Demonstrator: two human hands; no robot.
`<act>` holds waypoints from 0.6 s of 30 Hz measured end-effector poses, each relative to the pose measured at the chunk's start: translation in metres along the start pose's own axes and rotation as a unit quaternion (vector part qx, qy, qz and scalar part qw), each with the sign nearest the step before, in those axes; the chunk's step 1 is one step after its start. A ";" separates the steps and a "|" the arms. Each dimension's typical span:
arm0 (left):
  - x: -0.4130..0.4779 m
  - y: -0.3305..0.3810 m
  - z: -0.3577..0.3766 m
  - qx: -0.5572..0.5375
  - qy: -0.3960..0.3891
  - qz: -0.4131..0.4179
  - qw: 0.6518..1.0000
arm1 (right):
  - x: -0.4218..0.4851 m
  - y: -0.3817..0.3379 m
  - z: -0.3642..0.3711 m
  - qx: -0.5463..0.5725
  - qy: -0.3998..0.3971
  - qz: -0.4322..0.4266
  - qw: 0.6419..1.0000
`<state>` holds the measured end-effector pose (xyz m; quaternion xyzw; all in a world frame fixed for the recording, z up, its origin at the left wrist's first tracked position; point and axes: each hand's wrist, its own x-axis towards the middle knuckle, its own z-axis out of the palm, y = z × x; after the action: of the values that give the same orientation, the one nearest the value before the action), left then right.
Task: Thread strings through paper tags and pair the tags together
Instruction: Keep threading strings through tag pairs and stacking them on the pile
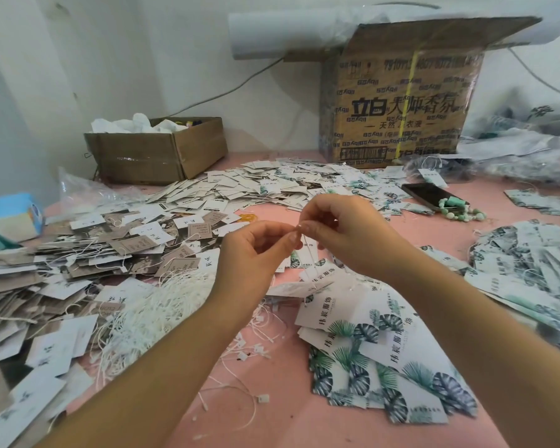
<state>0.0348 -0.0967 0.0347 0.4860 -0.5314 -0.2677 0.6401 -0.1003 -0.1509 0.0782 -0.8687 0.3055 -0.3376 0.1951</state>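
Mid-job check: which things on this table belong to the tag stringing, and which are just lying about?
Job: left hand and right hand pinching a string; tag hanging from it; white string bundle; leaf-print tags; brown and white tags.
Lying about: phone; bead bracelet; small box; large carton; blue pack.

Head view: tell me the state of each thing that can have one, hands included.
left hand: pinching the string
right hand: pinching the string
string: held up between both hands, tail hanging down
large cardboard box: top flap open
small cardboard box: open, white wrapping inside
phone: lying flat, screen dark
loose strings: heaped, unthreaded
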 end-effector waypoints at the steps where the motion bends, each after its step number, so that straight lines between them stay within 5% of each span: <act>1: 0.000 0.000 0.000 -0.006 0.003 0.000 1.000 | 0.000 0.000 0.000 0.001 0.004 0.001 1.000; 11: 0.000 -0.001 -0.001 -0.010 0.009 0.013 1.000 | -0.002 0.001 0.007 0.227 0.046 0.030 0.972; 18: 0.000 -0.001 0.000 -0.008 0.023 0.020 1.000 | -0.002 0.001 0.011 0.252 0.063 0.033 0.965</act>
<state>0.0353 -0.0971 0.0338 0.4762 -0.5240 -0.2480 0.6612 -0.0943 -0.1486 0.0694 -0.7578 0.2506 -0.4513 0.3990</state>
